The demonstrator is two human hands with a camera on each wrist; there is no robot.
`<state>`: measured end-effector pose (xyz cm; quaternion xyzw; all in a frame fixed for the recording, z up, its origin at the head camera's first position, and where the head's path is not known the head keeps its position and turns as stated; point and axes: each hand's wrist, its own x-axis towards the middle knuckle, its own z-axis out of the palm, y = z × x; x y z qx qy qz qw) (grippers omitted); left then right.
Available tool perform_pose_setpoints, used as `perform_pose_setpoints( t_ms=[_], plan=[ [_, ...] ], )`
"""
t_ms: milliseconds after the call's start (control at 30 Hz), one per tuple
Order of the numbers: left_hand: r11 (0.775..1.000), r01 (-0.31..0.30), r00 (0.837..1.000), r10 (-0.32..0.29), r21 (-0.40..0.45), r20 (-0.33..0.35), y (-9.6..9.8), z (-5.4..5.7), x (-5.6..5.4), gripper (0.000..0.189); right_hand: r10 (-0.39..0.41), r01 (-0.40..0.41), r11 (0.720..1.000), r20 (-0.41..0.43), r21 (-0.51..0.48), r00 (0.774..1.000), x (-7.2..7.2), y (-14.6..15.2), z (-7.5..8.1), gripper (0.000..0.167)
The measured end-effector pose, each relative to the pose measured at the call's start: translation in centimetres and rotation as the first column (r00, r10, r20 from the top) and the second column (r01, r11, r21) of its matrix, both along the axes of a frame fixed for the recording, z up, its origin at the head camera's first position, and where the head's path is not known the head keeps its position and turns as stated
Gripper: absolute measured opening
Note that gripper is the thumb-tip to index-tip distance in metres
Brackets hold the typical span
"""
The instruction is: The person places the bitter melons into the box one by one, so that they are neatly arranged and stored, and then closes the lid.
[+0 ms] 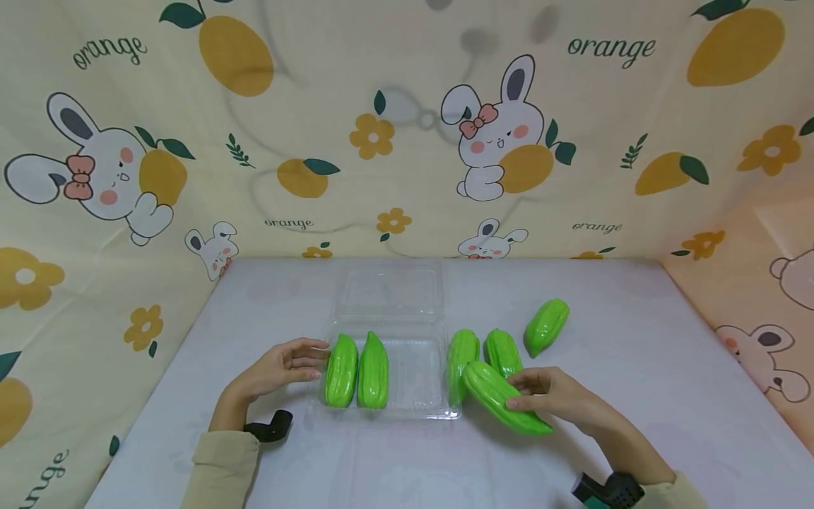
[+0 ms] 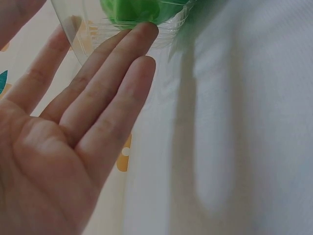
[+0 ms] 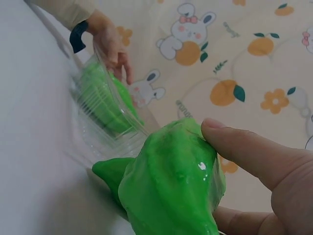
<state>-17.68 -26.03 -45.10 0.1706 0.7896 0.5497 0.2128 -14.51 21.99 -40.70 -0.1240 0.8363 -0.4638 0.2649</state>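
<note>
My right hand (image 1: 550, 396) pinches a glossy green ribbed gourd (image 1: 499, 399) between thumb and fingers, tilted, just right of a clear plastic clamshell box (image 1: 416, 375). In the right wrist view this gourd (image 3: 168, 181) fills the lower middle, with the thumb on its side. Two similar gourds (image 1: 341, 371) lie side by side in the left part of the box, whose lid (image 1: 388, 290) is folded back. My left hand (image 1: 289, 364) is at the box's left wall, fingers extended; the left wrist view shows its fingertips (image 2: 146, 32) right at the clear plastic.
One green gourd (image 1: 463, 360) lies along the box's right edge, and another (image 1: 504, 352) is partly hidden behind the held one. A further gourd (image 1: 547, 326) rests farther back on the right. A patterned cloth (image 1: 407, 177) rises behind the white table (image 1: 394, 466).
</note>
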Motion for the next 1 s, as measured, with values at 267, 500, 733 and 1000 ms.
perform_pose_setpoints(
  t_ms=[267, 500, 733, 1000],
  plan=[
    [1.000, 0.004, 1.000, -0.004, 0.006, -0.001, 0.1, 0.0, -0.1, 0.059, 0.016, -0.015, 1.000, 0.020, -0.024, 1.000, -0.5, -0.4, -0.1, 0.061],
    [1.000, 0.002, 1.000, -0.002, 0.008, 0.008, 0.0, 0.0, 0.0, 0.060, -0.001, 0.002, 0.999, 0.033, -0.032, 0.999, -0.7, -0.8, -0.1, 0.064],
    [1.000, 0.009, 1.000, -0.009, 0.006, 0.001, 0.0, 0.0, 0.0, 0.058, -0.011, 0.013, 0.999, 0.047, -0.047, 0.999, -0.8, -1.1, 0.1, 0.065],
    [1.000, 0.017, 1.000, -0.017, 0.014, -0.006, 0.0, 0.0, 0.0, 0.058, -0.009, 0.012, 0.998, 0.056, -0.069, 0.998, -0.9, -1.6, 0.5, 0.063]
  ],
)
